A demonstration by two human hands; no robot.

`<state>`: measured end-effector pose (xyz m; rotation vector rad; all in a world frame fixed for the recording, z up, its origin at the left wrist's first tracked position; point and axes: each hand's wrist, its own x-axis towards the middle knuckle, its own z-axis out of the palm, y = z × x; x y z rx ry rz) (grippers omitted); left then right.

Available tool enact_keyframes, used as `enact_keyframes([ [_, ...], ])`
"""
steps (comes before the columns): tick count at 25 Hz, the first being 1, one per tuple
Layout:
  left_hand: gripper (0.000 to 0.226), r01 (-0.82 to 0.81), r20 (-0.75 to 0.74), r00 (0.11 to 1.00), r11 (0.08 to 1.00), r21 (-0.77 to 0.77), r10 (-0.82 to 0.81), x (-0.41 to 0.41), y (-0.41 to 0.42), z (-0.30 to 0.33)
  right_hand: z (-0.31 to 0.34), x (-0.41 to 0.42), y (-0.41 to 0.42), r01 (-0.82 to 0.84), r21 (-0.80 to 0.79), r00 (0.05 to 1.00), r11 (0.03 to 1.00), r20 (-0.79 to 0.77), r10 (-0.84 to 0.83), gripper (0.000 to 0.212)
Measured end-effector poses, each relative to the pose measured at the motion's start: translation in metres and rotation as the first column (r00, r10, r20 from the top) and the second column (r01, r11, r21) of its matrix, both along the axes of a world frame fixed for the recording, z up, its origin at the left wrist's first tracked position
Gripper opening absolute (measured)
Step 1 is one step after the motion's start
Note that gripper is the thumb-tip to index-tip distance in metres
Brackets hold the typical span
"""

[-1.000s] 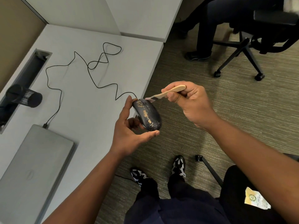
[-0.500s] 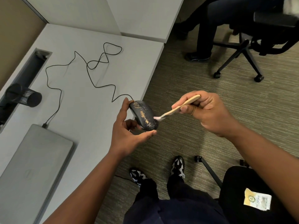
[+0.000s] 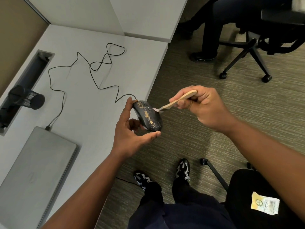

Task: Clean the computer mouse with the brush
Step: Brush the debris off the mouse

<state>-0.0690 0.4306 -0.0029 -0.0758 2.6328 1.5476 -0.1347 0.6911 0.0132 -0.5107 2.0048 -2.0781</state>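
Note:
A black computer mouse [image 3: 146, 115], speckled with yellowish crumbs, is held in the air just off the desk's front edge. My left hand [image 3: 130, 136] grips it from below, with a finger at its front end and the thumb at its rear. My right hand [image 3: 201, 108] holds a wooden-handled brush [image 3: 178, 101]. The pale bristles touch the mouse's upper right side. The mouse's thin black cable [image 3: 92, 70] loops across the desk to a closed grey laptop [image 3: 34, 167].
The grey desk [image 3: 92, 113] fills the left, with a black mesh cup [image 3: 28, 99] lying beside a cable slot [image 3: 28, 80]. Another person's legs and a black office chair [image 3: 257, 38] stand at the top right. My chair [image 3: 257, 195] and feet are below, on carpet.
My right hand swept the brush from the mouse's front end down to its right side, then back up to the upper right side. My left hand tilted the mouse slightly.

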Motion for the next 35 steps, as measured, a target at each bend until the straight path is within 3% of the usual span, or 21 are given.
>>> enact_keyframes([
  [3, 0.134, -0.020, -0.006, 1.000, 0.999, -0.027, 0.020, -0.001, -0.005, -0.006, 0.005, 0.012, 0.009, 0.003, 0.002, 1.000, 1.000, 0.022, -0.003, 0.014],
  [6, 0.135, -0.024, 0.001, 1.000, 0.999, -0.047, 0.024, -0.002, -0.006, -0.007, 0.013, 0.019, 0.007, 0.131, -0.130, 0.988, 0.983, 0.096, -0.119, 0.015],
  [8, 0.133, -0.024, 0.006, 1.000, 0.998, -0.053, 0.024, -0.003, -0.003, -0.005, 0.016, 0.024, -0.005, 0.143, -0.190, 0.980, 0.971, 0.162, -0.113, 0.017],
  [15, 0.121, 0.005, -0.031, 0.999, 0.994, -0.108, -0.008, 0.002, -0.001, -0.004, 0.009, 0.027, -0.022, 0.147, -0.171, 0.946, 0.974, 0.313, -0.088, 0.012],
  [29, 0.125, -0.031, -0.038, 0.999, 0.993, -0.111, 0.027, 0.006, 0.001, 0.003, 0.005, 0.018, 0.003, 0.129, 0.015, 0.974, 0.992, 0.185, -0.129, 0.011],
  [32, 0.122, -0.026, -0.039, 0.999, 0.994, -0.106, 0.022, 0.007, 0.003, 0.005, 0.007, 0.019, 0.010, 0.193, -0.039, 0.958, 0.980, 0.223, -0.180, 0.011],
  [35, 0.122, -0.012, -0.037, 0.999, 0.993, -0.117, 0.008, 0.006, 0.003, 0.004, 0.019, 0.029, -0.001, 0.145, -0.156, 0.975, 0.977, 0.189, -0.114, 0.012],
])
